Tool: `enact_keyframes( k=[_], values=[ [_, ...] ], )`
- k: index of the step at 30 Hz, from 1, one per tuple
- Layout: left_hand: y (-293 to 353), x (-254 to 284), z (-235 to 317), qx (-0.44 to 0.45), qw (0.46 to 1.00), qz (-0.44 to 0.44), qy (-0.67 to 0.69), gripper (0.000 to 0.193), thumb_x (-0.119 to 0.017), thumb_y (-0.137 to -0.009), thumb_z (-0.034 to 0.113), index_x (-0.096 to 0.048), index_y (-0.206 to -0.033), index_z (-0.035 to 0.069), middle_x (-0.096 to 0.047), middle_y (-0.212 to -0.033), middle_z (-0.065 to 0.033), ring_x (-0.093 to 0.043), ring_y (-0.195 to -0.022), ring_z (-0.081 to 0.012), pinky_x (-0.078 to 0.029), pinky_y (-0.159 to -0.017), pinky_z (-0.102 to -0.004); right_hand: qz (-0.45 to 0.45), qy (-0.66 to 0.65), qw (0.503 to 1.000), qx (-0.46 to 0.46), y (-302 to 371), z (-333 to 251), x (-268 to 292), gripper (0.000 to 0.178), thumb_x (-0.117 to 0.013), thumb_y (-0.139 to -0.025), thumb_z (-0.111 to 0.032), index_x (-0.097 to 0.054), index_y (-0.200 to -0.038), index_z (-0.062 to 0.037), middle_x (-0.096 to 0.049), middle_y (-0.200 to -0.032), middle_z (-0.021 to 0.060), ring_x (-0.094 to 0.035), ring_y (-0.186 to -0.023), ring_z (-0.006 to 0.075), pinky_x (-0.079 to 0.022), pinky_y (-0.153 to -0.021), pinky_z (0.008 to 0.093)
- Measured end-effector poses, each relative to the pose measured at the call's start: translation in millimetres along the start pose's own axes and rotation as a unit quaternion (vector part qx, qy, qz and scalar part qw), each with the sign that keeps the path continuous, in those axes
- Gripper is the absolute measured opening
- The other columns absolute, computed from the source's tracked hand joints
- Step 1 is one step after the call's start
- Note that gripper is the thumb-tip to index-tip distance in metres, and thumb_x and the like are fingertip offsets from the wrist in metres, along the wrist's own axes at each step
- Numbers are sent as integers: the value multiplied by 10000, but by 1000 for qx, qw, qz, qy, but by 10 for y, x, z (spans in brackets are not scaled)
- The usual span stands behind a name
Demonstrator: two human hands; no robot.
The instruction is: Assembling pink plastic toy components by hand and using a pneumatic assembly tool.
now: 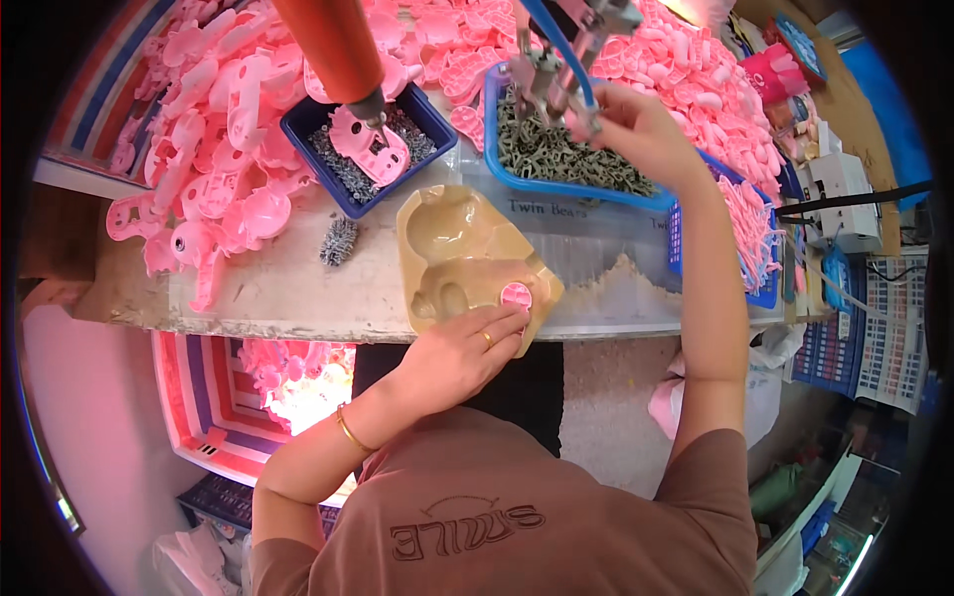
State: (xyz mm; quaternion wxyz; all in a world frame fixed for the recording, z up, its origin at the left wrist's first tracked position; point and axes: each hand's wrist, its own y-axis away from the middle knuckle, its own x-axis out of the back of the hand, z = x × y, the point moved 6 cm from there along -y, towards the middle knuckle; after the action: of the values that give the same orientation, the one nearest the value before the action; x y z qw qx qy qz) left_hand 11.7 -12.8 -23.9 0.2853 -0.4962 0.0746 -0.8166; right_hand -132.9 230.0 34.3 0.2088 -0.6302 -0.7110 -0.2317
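Note:
My left hand (pixel 459 353) rests on a beige moulded jig (pixel 452 238) at the front edge of the bench. Its fingertips press a small pink round piece (pixel 516 295) into the jig's right corner. My right hand (pixel 641 129) is raised over a blue tray (pixel 517 184) full of small grey metal parts (pixel 566 159). Its fingers are pinched at the lower end of a hanging metal tool (pixel 556 70) that has a blue hose. What sits between those fingertips is too small to make out.
An orange-handled tool (pixel 338 50) hangs over a dark blue box (pixel 437 119) holding screws and a pink part (pixel 370 149). Pink plastic parts (pixel 219 129) pile up left and behind. A clump of screws (pixel 340 240) lies loose. A blue basket (pixel 765 288) stands right; a striped bin (pixel 189 397) sits under the bench.

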Motion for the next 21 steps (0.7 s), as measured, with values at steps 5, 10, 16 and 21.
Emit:
enact_keyframes(
  k=[5, 10, 16, 21],
  values=[
    [30, 3, 2, 30, 999, -21, 2, 273, -619, -830, 102, -614, -1094, 32, -638, -1185, -93, -598, -1147, -253, -502, -964, -378, -95, -132, 986, -30, 729, -79, -404, 273, -676, -923, -230, -668, -1103, -24, -653, -922, -8, -575, -803, 46, -477, -683, 258],
    [134, 101, 197, -72, 995, -55, -40, 365, -606, -804, 110, -621, -1165, 60, -614, -1263, -82, -573, -1196, -255, -506, -954, -359, -104, -10, 992, 67, 1156, -445, -1022, 254, -733, -829, -126, -689, -1072, -69, -680, -992, 47, -649, -830, 182, -516, -772, 286],
    [290, 324, 256, -101, 995, 25, -11, 291, -623, -774, 99, -662, -1057, 46, -674, -1101, -112, -667, -988, -253, -565, -807, -329, 10, 184, 955, 231, 1224, -712, -1553, 222, -781, -746, -188, -661, -903, -87, -588, -887, 74, -614, -847, 295, -510, -741, 381],
    [422, 520, 209, -74, 993, 86, 9, 277, -674, -761, 49, -645, -1036, 30, -690, -967, -87, -690, -840, -242, -580, -669, -318, -60, 158, 964, 204, 1065, -779, -1553, 261, -762, -766, -257, -666, -946, -94, -591, -899, 78, -603, -906, 307, -490, -797, 400]
  ],
)
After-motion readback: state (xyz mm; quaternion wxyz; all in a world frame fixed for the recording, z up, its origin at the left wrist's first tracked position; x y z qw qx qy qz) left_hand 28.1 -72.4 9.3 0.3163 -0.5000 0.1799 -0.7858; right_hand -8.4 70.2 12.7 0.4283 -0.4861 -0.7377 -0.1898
